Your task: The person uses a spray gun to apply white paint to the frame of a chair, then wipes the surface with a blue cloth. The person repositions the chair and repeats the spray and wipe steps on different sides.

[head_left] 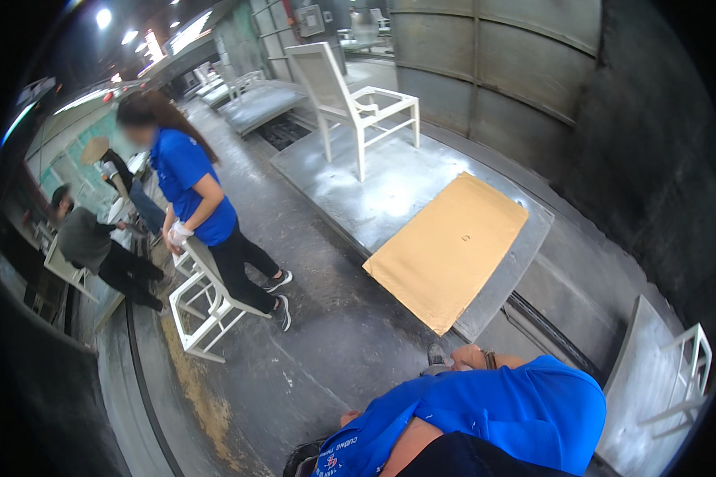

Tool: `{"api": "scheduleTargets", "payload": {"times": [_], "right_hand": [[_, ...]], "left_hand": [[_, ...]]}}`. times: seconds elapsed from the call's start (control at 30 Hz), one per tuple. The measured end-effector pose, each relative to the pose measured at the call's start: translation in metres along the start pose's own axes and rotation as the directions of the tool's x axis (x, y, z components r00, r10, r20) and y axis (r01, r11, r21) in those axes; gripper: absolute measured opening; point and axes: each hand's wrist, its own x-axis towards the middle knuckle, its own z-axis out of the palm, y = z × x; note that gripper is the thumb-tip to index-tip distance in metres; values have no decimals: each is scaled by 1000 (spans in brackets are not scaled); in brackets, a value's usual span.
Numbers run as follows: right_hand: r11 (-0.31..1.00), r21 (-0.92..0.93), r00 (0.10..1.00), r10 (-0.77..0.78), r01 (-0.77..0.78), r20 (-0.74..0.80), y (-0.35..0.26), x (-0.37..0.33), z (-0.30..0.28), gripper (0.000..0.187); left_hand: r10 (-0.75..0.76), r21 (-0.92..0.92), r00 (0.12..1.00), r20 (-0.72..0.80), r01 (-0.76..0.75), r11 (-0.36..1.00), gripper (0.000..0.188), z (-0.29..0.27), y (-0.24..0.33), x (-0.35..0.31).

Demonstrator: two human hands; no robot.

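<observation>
At the lower edge I see my own blue sleeve and shirt. My right hand (pixel 468 357), with a band on the wrist, is low beside my shoe (pixel 436 354), close to the near corner of a flat brown cardboard sheet (pixel 453 246). Its fingers are mostly hidden, so what it holds, if anything, does not show. Only a sliver of my left hand (pixel 349 416) peeks out past the shirt; its fingers cannot be made out. The cardboard lies on a grey metal platform (pixel 310 171), in front of a white chair frame (pixel 358 103) standing upright there.
On the left a person in blue (pixel 195 179) with a gloved hand grips a second white chair frame (pixel 207 306) on the floor. Two people work beyond. At right, another platform (pixel 632 381) carries a white frame (pixel 688 358). Dark wall panels (pixel 533 56) rise behind; a rail track (pixel 557 330) runs between platforms.
</observation>
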Motion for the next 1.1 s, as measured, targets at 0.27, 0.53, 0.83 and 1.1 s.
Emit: {"api": "scheduleTargets", "payload": {"times": [0.27,0.53,0.83,1.1], "right_hand": [[996,90,1000,20,-21,10,15,-14,9,53],[951,284,993,118,-119,22,48,-11,7,36],[883,455,978,181,-113,-108,69,1,6,37],[692,586,881,467,-421,82,106,-15,-12,42]], "left_hand": [[398,296,890,224,-451,842,41,-12,14,35],[117,218,993,29,-120,969,38,26,97,63],[172,583,958,230,-277,763,43,48,199,97],[118,205,850,514,-255,945,39,121,382,96]]}}
